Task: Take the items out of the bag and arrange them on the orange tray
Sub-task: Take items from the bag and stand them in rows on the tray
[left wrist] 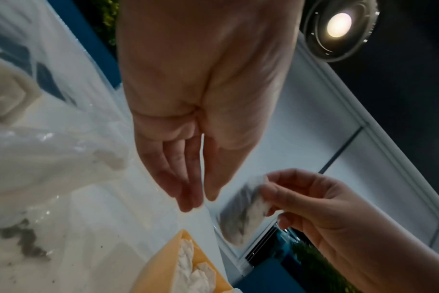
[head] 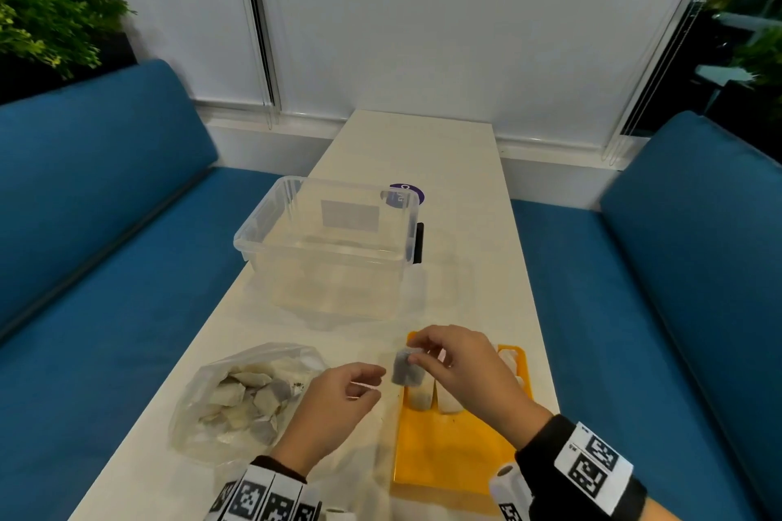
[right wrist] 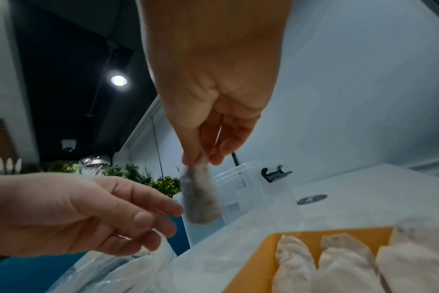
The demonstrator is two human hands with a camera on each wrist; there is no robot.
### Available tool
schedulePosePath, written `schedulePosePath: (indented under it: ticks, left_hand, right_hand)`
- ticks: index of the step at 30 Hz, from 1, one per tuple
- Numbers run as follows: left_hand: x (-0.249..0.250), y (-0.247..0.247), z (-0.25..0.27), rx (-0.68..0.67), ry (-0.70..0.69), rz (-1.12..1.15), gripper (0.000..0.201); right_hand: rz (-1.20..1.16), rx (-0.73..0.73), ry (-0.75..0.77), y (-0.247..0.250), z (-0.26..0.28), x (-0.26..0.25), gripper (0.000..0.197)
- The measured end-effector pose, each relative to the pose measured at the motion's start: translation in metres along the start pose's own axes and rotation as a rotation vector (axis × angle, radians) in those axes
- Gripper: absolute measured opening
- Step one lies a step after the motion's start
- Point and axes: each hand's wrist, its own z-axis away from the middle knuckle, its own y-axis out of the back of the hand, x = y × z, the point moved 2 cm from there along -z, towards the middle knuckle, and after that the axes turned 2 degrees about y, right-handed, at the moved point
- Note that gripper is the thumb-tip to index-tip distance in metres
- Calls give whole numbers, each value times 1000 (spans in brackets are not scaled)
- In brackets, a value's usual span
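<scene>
My right hand [head: 412, 355] pinches a small grey tea bag [head: 405, 370] by its top edge; the bag hangs in the air over the far left corner of the orange tray [head: 448, 448]. Several pale tea bags [head: 446, 402] lie in a row at the tray's far end, partly hidden by that hand. A clear plastic bag [head: 245, 393] holding several more sachets sits to the left of the tray. Between the two hovers my left hand [head: 372, 383], fingers relaxed and empty. The right wrist view shows the pinch [right wrist: 201, 158] on the tea bag [right wrist: 199, 200], with the left hand [right wrist: 163, 216] just beside it.
An empty clear plastic box [head: 330, 250] stands on the white table [head: 423, 148] beyond the tray, with a purple round sticker [head: 412, 192] behind it. Blue sofas flank the narrow table on both sides. Dark crumbs lie inside the bag's mouth [left wrist: 25, 241].
</scene>
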Motion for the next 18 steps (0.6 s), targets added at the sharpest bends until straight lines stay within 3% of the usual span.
schedulePosePath:
  ticks: [5, 9, 11, 12, 15, 18]
  left_hand:
    - [2, -2, 1, 36, -58, -159, 14]
    - [-5, 2, 3, 57, -74, -269, 33]
    - [-11, 10, 5, 82, -88, -302, 22]
    - [-14, 15, 6, 102, -88, -289, 14]
    - [-25, 34, 12, 171, -32, -187, 31]
    - [-32, 49, 21, 236, 12, -131, 27]
  right_hand:
    - [-6, 64, 25, 1, 7, 15, 15]
    - [13, 54, -83, 5, 11, 42, 16]
    - [33, 38, -148, 7, 13, 58, 16]
    - [47, 20, -179, 8, 15, 64, 16]
    - [83, -50, -263, 9, 20, 79, 15]
    - [73, -122, -315, 6, 22, 90, 13]
